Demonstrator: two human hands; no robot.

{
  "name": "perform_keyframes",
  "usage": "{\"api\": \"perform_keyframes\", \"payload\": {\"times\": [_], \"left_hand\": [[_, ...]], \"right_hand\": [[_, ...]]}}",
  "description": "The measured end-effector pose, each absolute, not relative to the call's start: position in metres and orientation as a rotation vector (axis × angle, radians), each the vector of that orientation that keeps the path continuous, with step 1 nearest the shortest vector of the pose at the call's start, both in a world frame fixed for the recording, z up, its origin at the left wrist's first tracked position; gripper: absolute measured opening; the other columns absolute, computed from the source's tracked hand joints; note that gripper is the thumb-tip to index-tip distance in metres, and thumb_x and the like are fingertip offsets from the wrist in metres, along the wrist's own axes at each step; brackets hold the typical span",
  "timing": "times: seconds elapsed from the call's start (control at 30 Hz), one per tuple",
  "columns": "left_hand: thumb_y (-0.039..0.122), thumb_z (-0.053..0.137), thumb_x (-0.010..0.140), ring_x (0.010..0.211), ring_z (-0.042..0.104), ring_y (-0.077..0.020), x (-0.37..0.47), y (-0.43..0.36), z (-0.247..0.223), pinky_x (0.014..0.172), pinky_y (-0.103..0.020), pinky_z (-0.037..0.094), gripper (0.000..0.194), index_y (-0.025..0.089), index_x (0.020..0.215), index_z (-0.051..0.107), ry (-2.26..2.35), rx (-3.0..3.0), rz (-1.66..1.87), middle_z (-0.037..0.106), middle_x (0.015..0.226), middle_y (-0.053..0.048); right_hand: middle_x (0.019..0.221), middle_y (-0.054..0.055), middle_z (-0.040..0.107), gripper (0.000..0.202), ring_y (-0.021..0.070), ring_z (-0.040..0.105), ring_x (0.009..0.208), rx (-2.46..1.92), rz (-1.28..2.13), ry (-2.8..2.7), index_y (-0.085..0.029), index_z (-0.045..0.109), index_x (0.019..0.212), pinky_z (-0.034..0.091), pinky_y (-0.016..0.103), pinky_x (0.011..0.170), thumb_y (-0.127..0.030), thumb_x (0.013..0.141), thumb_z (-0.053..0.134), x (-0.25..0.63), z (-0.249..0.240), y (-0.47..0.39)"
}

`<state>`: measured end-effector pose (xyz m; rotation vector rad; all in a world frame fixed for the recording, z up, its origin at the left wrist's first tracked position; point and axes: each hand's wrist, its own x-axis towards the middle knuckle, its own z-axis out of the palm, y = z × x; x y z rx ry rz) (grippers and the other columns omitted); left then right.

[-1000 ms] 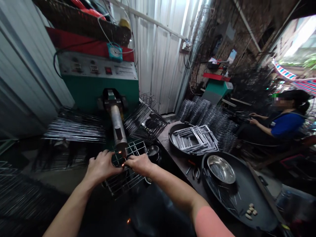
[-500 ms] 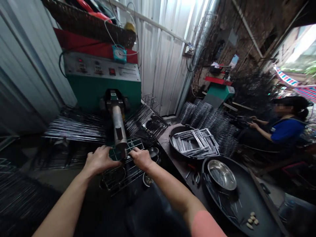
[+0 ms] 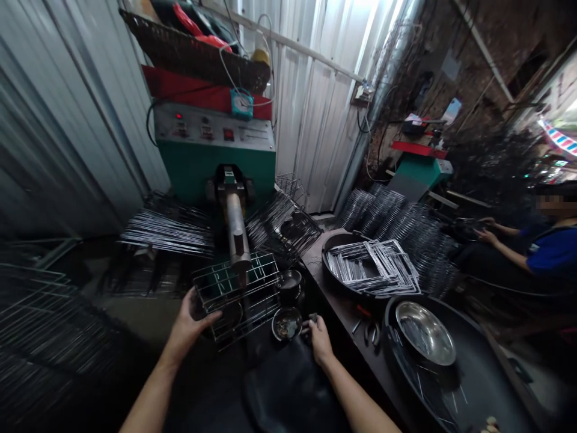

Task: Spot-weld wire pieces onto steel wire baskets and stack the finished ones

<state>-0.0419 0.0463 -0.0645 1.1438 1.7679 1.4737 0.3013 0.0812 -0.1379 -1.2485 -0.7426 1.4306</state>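
Your left hand (image 3: 191, 328) clasps the wire rack (image 3: 224, 295) by the metal arm (image 3: 236, 231); your right hand (image 3: 320, 341) is half-curled, contents unclear; a slack one-handed grip could let the wire rack tip

Dim around me, shadow deepest over my lap (image 3: 288, 385). Pale daylight enters through opening (image 3: 561, 90) at far right; corrugated wall (image 3: 311, 78) gives cold sheen high up. Metal bowl (image 3: 426, 334) catches glare; small red lamp (image 3: 179, 115) glows. My right fingers (image 3: 320, 323) dull, detail soft. Wire frame (image 3: 246, 276) by my left fingers (image 3: 210, 319) shows faint glints. Racks (image 3: 40, 331) at lower left blur into darkness. Edges stretched, wide-lens bend.
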Motion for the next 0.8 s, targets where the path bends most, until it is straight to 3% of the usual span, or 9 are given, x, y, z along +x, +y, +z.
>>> {"api": "perform_keyframes", "payload": {"times": [0.1, 0.2, 0.4, 0.5, 0.63, 0.8], "left_hand": [[0.063, 0.084, 0.052, 0.141, 0.041, -0.0383, -0.037, 0.049, -0.081, 0.119, -0.056, 0.031, 0.115, 0.023, 0.146, 0.032, 1.552, 0.976, 1.603, 0.044, 0.15, -0.019], [0.059, 0.088, 0.048, 0.139, 0.044, -0.0375, -0.034, 0.056, -0.08, 0.119, -0.055, 0.033, 0.112, 0.024, 0.141, 0.037, 1.469, 0.922, 1.65, 0.048, 0.146, -0.018], [0.05, 0.093, 0.04, 0.138, 0.045, -0.0373, -0.027, 0.038, -0.077, 0.116, -0.056, 0.037, 0.097, 0.025, 0.123, 0.05, 1.485, 0.856, 1.765, 0.052, 0.142, -0.015], [0.051, 0.092, 0.041, 0.137, 0.046, -0.0382, -0.02, 0.009, -0.076, 0.116, -0.057, 0.037, 0.097, 0.024, 0.124, 0.05, 1.514, 0.871, 1.746, 0.053, 0.14, -0.016], [0.057, 0.088, 0.043, 0.138, 0.044, -0.0399, -0.013, -0.032, -0.061, 0.119, -0.058, 0.033, 0.101, 0.022, 0.129, 0.048, 1.706, 0.991, 1.692, 0.051, 0.143, -0.016], [0.065, 0.078, 0.054, 0.137, 0.045, -0.039, -0.006, -0.053, -0.03, 0.118, -0.056, 0.036, 0.097, 0.024, 0.134, 0.045, 1.962, 1.481, 1.34, 0.049, 0.145, -0.014]], "right_hand": [[0.062, -0.004, 0.054, 0.017, 0.0077, 0.05, 0.048, -1.236, 1.571, -0.465, -0.018, 0.058, 0.083, 0.033, 0.013, 0.04, -0.019, 0.075, 0.073, 0.304, -0.13, 0.093], [0.059, -0.004, 0.05, 0.01, 0.0061, 0.049, 0.047, -1.17, 1.703, -0.343, -0.015, 0.061, 0.086, 0.031, 0.01, 0.038, -0.013, 0.079, 0.067, 0.309, -0.115, 0.098], [0.066, -0.003, 0.055, 0.015, 0.0059, 0.054, 0.053, -0.879, 1.993, -0.034, -0.015, 0.059, 0.08, 0.049, 0.014, 0.047, -0.005, 0.076, 0.068, 0.337, -0.098, 0.078], [0.065, -0.004, 0.057, 0.016, 0.0086, 0.057, 0.055, -0.895, 1.901, -0.072, -0.017, 0.06, 0.078, 0.053, 0.02, 0.053, -0.008, 0.071, 0.072, 0.344, -0.093, 0.068], [0.066, -0.003, 0.063, 0.023, 0.0106, 0.055, 0.055, -1.155, 1.573, -0.356, -0.018, 0.067, 0.083, 0.039, 0.019, 0.046, -0.022, 0.064, 0.078, 0.34, -0.099, 0.052], [0.07, 0.001, 0.067, 0.028, 0.015, 0.056, 0.068, -1.264, 1.348, -0.805, -0.017, 0.071, 0.073, 0.04, 0.023, 0.055, -0.036, 0.056, 0.082, 0.336, -0.115, 0.032]]}}
